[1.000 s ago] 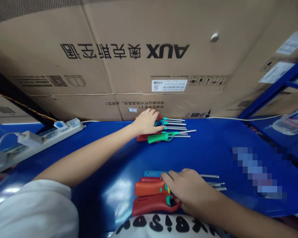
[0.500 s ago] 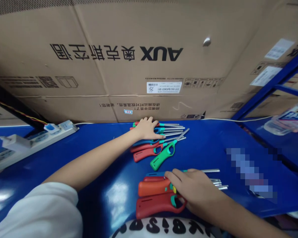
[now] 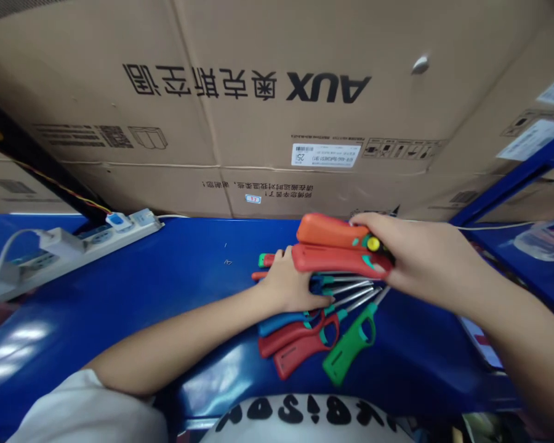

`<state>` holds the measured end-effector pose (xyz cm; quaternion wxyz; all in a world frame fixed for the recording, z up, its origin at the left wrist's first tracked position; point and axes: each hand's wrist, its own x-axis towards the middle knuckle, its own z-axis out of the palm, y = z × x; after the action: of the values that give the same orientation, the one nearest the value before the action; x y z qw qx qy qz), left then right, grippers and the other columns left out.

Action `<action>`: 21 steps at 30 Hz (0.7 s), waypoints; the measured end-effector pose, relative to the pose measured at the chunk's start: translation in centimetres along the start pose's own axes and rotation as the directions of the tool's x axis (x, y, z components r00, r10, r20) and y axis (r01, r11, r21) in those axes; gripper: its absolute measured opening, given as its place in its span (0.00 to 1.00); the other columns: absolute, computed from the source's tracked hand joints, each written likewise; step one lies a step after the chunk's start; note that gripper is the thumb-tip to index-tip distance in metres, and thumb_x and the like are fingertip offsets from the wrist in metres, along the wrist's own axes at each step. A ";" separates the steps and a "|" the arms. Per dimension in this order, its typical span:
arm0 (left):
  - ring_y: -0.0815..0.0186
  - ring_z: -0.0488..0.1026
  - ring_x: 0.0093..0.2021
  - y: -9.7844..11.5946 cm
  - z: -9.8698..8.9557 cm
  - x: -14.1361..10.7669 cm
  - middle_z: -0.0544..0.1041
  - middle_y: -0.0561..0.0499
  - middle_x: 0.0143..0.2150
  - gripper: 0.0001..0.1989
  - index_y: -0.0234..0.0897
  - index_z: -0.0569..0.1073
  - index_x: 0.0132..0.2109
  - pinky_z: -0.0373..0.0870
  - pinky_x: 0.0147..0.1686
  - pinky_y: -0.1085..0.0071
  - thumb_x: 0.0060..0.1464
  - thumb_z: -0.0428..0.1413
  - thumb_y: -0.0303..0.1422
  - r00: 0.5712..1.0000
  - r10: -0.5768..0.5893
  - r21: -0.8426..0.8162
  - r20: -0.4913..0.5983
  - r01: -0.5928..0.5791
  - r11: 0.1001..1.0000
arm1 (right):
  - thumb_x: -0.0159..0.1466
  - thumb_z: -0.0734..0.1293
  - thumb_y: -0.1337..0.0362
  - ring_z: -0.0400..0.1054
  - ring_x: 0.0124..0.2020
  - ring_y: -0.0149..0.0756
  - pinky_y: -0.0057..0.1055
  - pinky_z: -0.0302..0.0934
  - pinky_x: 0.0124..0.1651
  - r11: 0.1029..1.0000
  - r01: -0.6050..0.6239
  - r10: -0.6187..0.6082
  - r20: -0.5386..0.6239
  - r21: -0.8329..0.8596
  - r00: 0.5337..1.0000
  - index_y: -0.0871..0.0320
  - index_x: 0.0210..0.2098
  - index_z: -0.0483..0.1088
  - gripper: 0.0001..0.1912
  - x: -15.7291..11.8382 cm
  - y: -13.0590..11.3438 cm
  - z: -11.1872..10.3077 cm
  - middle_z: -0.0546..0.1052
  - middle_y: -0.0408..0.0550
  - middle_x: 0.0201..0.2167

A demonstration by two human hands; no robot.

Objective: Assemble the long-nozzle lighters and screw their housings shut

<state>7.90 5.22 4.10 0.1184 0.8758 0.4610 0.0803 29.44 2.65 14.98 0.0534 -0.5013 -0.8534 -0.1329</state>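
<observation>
The person's right hand (image 3: 427, 261) is closed around two long-nosed lighters, an orange one (image 3: 327, 231) and a red one (image 3: 338, 258), and holds them up above the blue table (image 3: 198, 277). Its fingers wrap over the two handles from above, pressing them together side by side so that they travel as a single bundle. Their metal tips are hidden behind the hand. The left hand (image 3: 290, 286) is not gripping anything: it lies open and palm down on a heap of lighters near the far edge of the table, and its weight seems to keep the heap from sliding apart. Under and beside that hand lie a blue lighter (image 3: 281, 323), two red lighters (image 3: 292, 337), and a green lighter (image 3: 348, 344), with their handles toward the person and their metal tips (image 3: 355, 296) fanning toward the right. The heap sits just in front of a large cardboard box (image 3: 258, 147), which stands along the table's far edge. A power strip (image 3: 120, 237) lies well to the left, out of the way of the hands, with its white cord (image 3: 9, 258) running off toward the near edge.
</observation>
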 end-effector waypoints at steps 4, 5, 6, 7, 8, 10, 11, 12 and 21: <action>0.40 0.68 0.54 1.8 0.8 -1.6 0.72 0.35 0.56 0.44 0.35 0.72 0.60 0.66 0.55 0.45 0.46 0.58 0.64 0.999 0.005 0.044 -0.038 -0.003 0.999 | 0.63 0.66 0.63 0.76 0.40 0.48 0.30 0.48 0.29 1.000 0.012 -0.012 0.096 0.005 0.995 0.54 0.59 0.62 0.25 4.9 -0.2 2.4 0.80 0.53 0.53; 0.40 0.68 0.53 2.1 0.9 -1.8 0.72 0.35 0.55 0.44 0.34 0.72 0.59 0.66 0.55 0.45 0.47 0.57 0.64 0.999 0.003 0.057 -0.032 -0.001 0.998 | 0.65 0.65 0.61 0.76 0.42 0.48 0.31 0.49 0.30 0.999 0.042 -0.045 0.115 0.028 0.992 0.54 0.59 0.62 0.23 6.0 -0.5 3.3 0.79 0.52 0.54; 0.41 0.68 0.53 2.3 1.0 -1.9 0.72 0.34 0.55 0.43 0.34 0.72 0.59 0.66 0.54 0.45 0.48 0.56 0.64 1.000 0.000 0.067 -0.027 0.002 0.998 | 0.65 0.65 0.60 0.76 0.43 0.47 0.31 0.49 0.30 0.996 0.075 -0.080 0.127 0.048 0.989 0.55 0.58 0.62 0.22 7.1 -0.8 4.2 0.79 0.52 0.54; 0.41 0.68 0.53 2.5 1.0 -2.0 0.72 0.34 0.54 0.43 0.34 0.72 0.59 0.66 0.54 0.45 0.49 0.55 0.64 1.000 -0.005 0.075 -0.020 0.007 0.997 | 0.66 0.64 0.60 0.76 0.46 0.47 0.31 0.50 0.31 0.991 0.115 -0.123 0.149 0.067 0.981 0.57 0.58 0.62 0.22 8.1 -1.1 5.2 0.79 0.52 0.54; 0.41 0.68 0.53 2.5 1.0 -2.0 0.72 0.34 0.54 0.42 0.34 0.72 0.59 0.66 0.54 0.45 0.50 0.55 0.64 1.000 -0.008 0.078 -0.014 0.009 0.997 | 0.66 0.64 0.61 0.75 0.46 0.47 0.31 0.50 0.31 0.988 0.138 -0.149 0.162 0.075 0.975 0.58 0.58 0.63 0.21 9.0 -1.4 6.2 0.79 0.52 0.54; 0.41 0.68 0.53 2.6 0.8 -2.0 0.72 0.35 0.54 0.41 0.35 0.72 0.58 0.66 0.53 0.45 0.51 0.54 0.64 1.000 -0.011 0.077 0.002 0.010 0.997 | 0.66 0.64 0.63 0.75 0.46 0.46 0.32 0.51 0.31 0.983 0.164 -0.176 0.179 0.079 0.968 0.59 0.57 0.64 0.21 10.6 -1.9 8.0 0.78 0.54 0.54; 0.41 0.67 0.53 2.6 0.7 -2.0 0.72 0.35 0.54 0.41 0.35 0.72 0.58 0.66 0.53 0.45 0.51 0.54 0.64 1.000 -0.011 0.075 0.011 0.010 0.997 | 0.66 0.64 0.64 0.75 0.45 0.45 0.32 0.51 0.32 0.981 0.175 -0.188 0.190 0.083 0.964 0.59 0.58 0.63 0.22 11.3 -2.1 8.9 0.78 0.54 0.53; 0.41 0.67 0.53 2.5 0.7 -2.0 0.72 0.35 0.54 0.41 0.35 0.72 0.58 0.65 0.54 0.45 0.50 0.54 0.64 1.000 -0.012 0.073 0.017 0.010 0.997 | 0.66 0.64 0.64 0.75 0.45 0.45 0.32 0.52 0.33 0.979 0.183 -0.196 0.197 0.086 0.961 0.59 0.59 0.63 0.22 11.9 -2.3 9.6 0.77 0.55 0.53; 0.41 0.67 0.53 2.2 1.0 -1.9 0.72 0.36 0.54 0.40 0.37 0.72 0.58 0.65 0.53 0.44 0.50 0.54 0.64 1.000 0.004 0.058 0.008 -0.004 0.998 | 0.65 0.67 0.54 0.74 0.49 0.47 0.32 0.59 0.40 0.971 0.155 -0.200 0.268 0.181 0.942 0.58 0.62 0.61 0.29 13.4 -1.3 12.6 0.74 0.57 0.56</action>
<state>8.87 2.28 3.67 0.0945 0.8801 0.4610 0.0638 22.21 16.90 5.65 -0.0425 -0.4301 -0.9018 0.0040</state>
